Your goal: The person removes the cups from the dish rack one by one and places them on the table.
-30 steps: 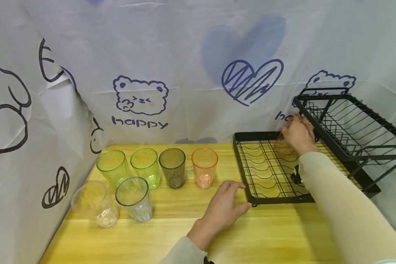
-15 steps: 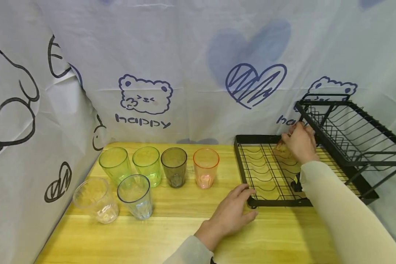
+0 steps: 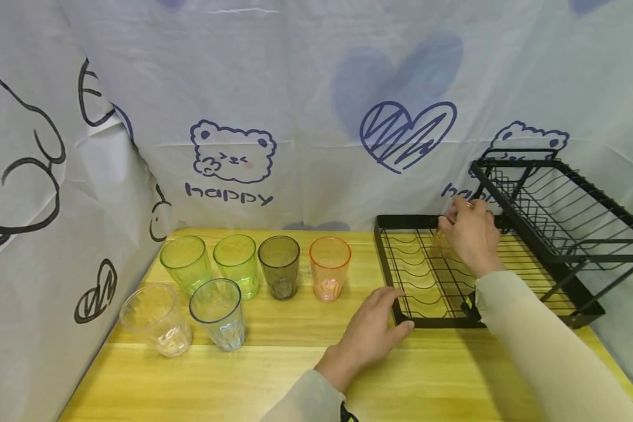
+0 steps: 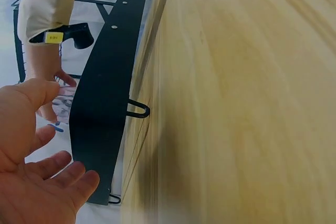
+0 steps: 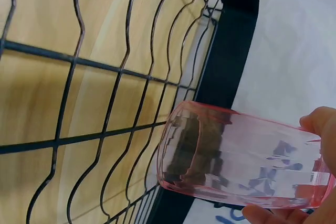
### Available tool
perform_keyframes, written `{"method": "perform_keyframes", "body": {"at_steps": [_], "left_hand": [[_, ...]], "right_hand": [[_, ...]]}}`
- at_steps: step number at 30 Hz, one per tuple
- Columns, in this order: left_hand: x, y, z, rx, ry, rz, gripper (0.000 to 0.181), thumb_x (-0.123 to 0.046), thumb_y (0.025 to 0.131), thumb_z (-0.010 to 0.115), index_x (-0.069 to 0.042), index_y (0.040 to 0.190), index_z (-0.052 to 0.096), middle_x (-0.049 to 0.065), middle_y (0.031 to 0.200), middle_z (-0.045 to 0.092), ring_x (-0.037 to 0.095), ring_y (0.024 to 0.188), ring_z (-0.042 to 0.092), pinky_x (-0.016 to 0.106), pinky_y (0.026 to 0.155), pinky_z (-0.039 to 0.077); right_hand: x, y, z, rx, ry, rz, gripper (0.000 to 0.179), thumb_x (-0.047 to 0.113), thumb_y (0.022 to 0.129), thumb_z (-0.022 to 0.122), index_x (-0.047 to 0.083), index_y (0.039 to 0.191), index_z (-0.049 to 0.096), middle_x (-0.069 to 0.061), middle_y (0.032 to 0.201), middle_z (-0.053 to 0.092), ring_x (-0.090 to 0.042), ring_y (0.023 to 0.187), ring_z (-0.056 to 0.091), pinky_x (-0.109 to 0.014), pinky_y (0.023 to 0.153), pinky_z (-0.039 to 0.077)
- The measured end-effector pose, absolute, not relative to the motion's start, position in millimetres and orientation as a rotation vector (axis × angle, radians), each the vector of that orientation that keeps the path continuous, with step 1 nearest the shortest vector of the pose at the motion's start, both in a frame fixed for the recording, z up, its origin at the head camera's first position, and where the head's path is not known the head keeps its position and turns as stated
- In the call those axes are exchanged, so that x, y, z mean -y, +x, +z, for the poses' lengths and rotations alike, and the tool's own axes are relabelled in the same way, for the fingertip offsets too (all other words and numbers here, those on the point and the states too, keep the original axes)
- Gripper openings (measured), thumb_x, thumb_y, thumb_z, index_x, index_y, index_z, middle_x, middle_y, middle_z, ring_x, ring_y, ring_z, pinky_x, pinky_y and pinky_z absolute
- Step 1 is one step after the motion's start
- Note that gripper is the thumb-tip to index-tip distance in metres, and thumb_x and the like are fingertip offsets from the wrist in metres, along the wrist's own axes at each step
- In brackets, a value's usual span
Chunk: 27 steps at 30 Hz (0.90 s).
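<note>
My right hand [image 3: 469,234] grips a clear pinkish-red tumbler [image 5: 247,156] near its rim, at the back of the black wire dish rack [image 3: 427,321]. In the right wrist view the tumbler's base overlaps the wavy wires and the rack's back wall, with a thumb and fingers on either side of the rim end. My left hand [image 3: 369,328] lies at the rack's front left corner, its fingers relaxed and spread and holding nothing. The left wrist view shows that hand's fingertips [image 4: 86,182] right by the rack's black side.
An orange tumbler [image 3: 329,269], a grey one [image 3: 279,269] and two green ones [image 3: 237,266] stand left of the rack. In front are a blue-rimmed tumbler [image 3: 218,313] and a clear one [image 3: 158,319]. A raised upper basket [image 3: 564,205] overhangs the rack's right side.
My right hand has shifted slightly left along the back of the rack with the tumbler. My left hand has come a little to the right, closer against the rack's corner.
</note>
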State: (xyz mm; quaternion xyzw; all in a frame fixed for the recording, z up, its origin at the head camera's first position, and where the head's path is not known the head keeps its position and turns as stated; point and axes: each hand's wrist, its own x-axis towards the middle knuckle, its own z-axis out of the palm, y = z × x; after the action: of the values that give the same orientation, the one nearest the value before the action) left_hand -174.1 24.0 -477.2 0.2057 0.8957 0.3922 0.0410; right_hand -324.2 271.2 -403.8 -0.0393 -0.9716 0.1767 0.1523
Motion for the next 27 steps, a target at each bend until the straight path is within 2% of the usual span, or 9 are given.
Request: {"method": "perform_keyframes", "body": {"at_steps": [7, 13, 18, 27], "left_hand": [[-22.6, -176.9, -473.8, -2.731, 0.556, 1.287, 0.065, -0.046, 0.102, 0.067, -0.026, 0.160, 0.044, 0.002, 0.168, 0.040, 0.023, 0.152, 0.041, 0.045, 0.125, 0.038], [-17.8, -178.0, -469.6, -2.757, 0.483, 1.355, 0.069, -0.045, 0.100, 0.069, -0.025, 0.161, 0.041, 0.001, 0.167, 0.040, 0.023, 0.152, 0.043, 0.045, 0.124, 0.039], [-14.1, -179.7, -467.3, -2.750, 0.436, 1.411, 0.075, -0.041, 0.098, 0.074, -0.024, 0.162, 0.039, 0.002, 0.167, 0.040, 0.025, 0.151, 0.044, 0.046, 0.123, 0.039], [-8.7, -183.2, -466.7, -2.707, 0.361, 1.492, 0.087, -0.045, 0.093, 0.081, -0.027, 0.164, 0.036, 0.001, 0.169, 0.037, 0.026, 0.150, 0.044, 0.048, 0.123, 0.040]], "right_hand": [[-259.7, -305.3, -401.2, 2.725, -0.055, 0.485, 0.064, 0.038, 0.107, 0.058, 0.012, 0.163, 0.040, -0.034, 0.154, 0.038, -0.058, 0.135, 0.040, -0.081, 0.094, 0.042], [-248.4, -286.7, -396.0, 2.637, 0.010, 0.493, 0.064, 0.037, 0.106, 0.061, 0.013, 0.162, 0.041, -0.035, 0.149, 0.043, -0.058, 0.131, 0.044, -0.078, 0.088, 0.046], [-240.1, -268.6, -390.6, 2.589, 0.063, 0.527, 0.068, 0.039, 0.105, 0.064, 0.014, 0.163, 0.040, -0.035, 0.148, 0.045, -0.057, 0.126, 0.046, -0.074, 0.089, 0.046], [-220.6, -228.8, -387.7, 2.462, 0.188, 0.623, 0.066, 0.029, 0.099, 0.076, 0.004, 0.155, 0.052, -0.036, 0.136, 0.052, -0.052, 0.113, 0.055, -0.066, 0.076, 0.050]]}}
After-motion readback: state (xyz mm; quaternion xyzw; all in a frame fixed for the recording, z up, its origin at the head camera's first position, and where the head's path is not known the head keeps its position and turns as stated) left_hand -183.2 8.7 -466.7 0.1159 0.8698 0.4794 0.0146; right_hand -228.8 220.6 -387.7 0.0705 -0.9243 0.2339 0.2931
